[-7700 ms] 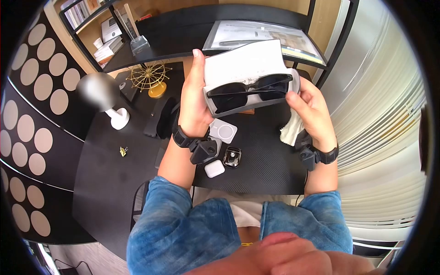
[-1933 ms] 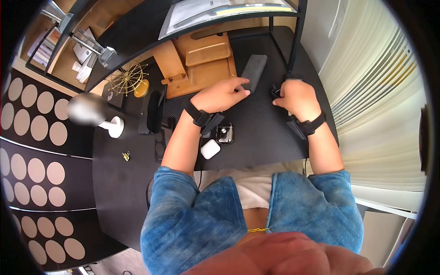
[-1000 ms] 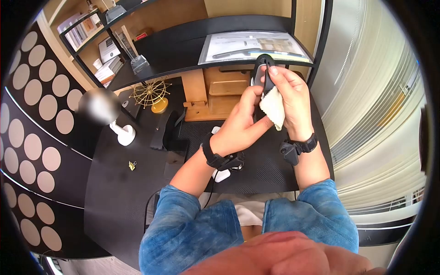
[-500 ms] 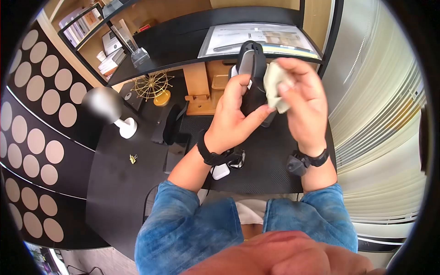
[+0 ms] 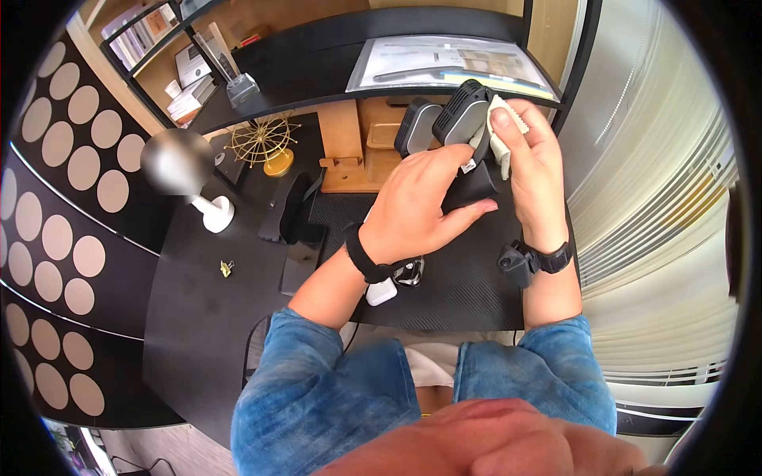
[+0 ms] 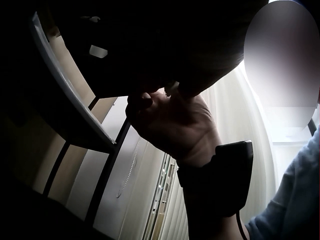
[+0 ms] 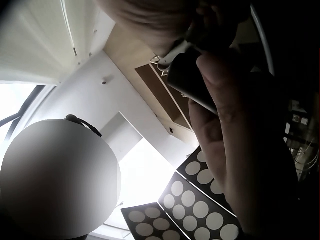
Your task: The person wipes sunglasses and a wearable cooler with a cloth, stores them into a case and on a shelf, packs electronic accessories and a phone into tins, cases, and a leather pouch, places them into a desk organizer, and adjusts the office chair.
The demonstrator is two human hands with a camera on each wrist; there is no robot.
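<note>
In the head view my left hand [image 5: 417, 198] holds a black device [image 5: 460, 115] with two rounded grey-faced pods and slotted edges, fingers curled over its lower part, thumb stretched below. A small white label shows beside the fingers. My right hand [image 5: 536, 170] pinches a pale cloth [image 5: 498, 136] with a zigzag edge, pressed against the right pod's side. The left wrist view is dark; my right hand [image 6: 172, 122] and a scrap of cloth show there. In the right wrist view, a dark piece of the device [image 7: 187, 80] sits by my left hand [image 7: 225, 110].
A white earbud case [image 5: 381, 292] and a small black case [image 5: 409, 274] lie near the desk's front edge. Behind are a wooden organiser [image 5: 341, 147] and a raised shelf [image 5: 309, 71] with papers. A gold wheel ornament [image 5: 266, 147] and a white lamp [image 5: 214, 214] stand left.
The sunglasses held earlier are out of the hands. Since then the right hand has picked up the cloth and device; the left now holds the device, which has turned so both pods face the head.
</note>
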